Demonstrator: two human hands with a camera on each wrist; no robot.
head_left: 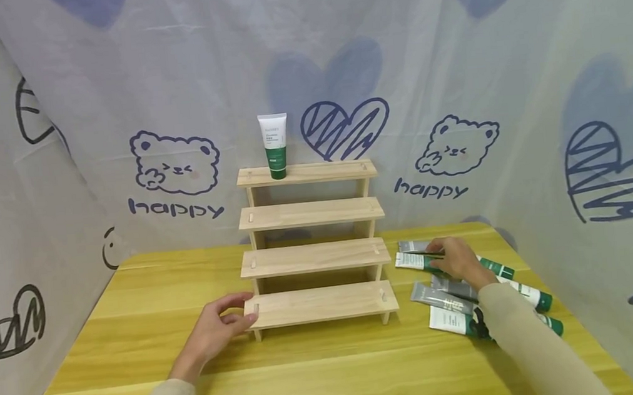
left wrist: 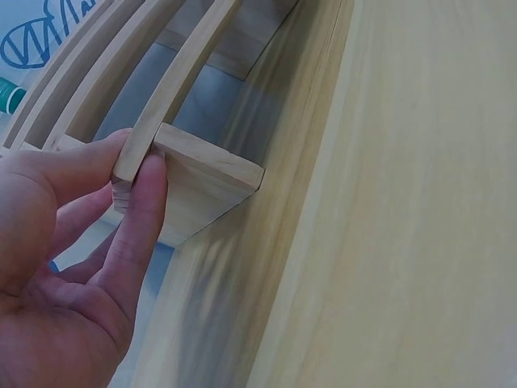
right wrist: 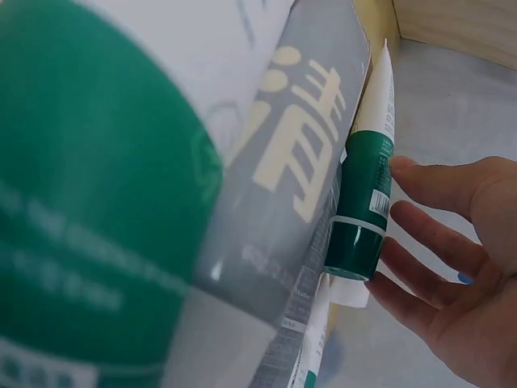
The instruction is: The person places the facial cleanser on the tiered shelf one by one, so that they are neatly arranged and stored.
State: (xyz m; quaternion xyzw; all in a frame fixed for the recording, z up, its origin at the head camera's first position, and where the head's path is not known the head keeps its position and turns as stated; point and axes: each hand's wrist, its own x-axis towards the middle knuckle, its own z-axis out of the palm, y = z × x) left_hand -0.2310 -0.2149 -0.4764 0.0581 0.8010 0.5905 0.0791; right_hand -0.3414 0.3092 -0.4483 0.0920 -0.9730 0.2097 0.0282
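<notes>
My left hand [head_left: 215, 332] pinches the left end of the lowest board of a stepped wooden display rack [head_left: 320, 307], thumb on top and fingers under it in the left wrist view. At the right, my right hand [head_left: 460, 263] reaches over a loose pile of squeeze tubes. Its spread fingertips are right at the side of a white and green tube [right wrist: 367, 178] in the right wrist view. A grey tube [right wrist: 299, 137] lies beside that one. On the rack's top board a white and green tube [head_left: 275, 146] stands upright on its cap, toward the left.
More grey tubes [head_left: 444, 299] and white and green tubes [head_left: 448, 320] overlap on the yellow wood-grain table [head_left: 310, 380], right of the rack. A printed cloth [head_left: 237, 60] hangs behind the table and along both sides.
</notes>
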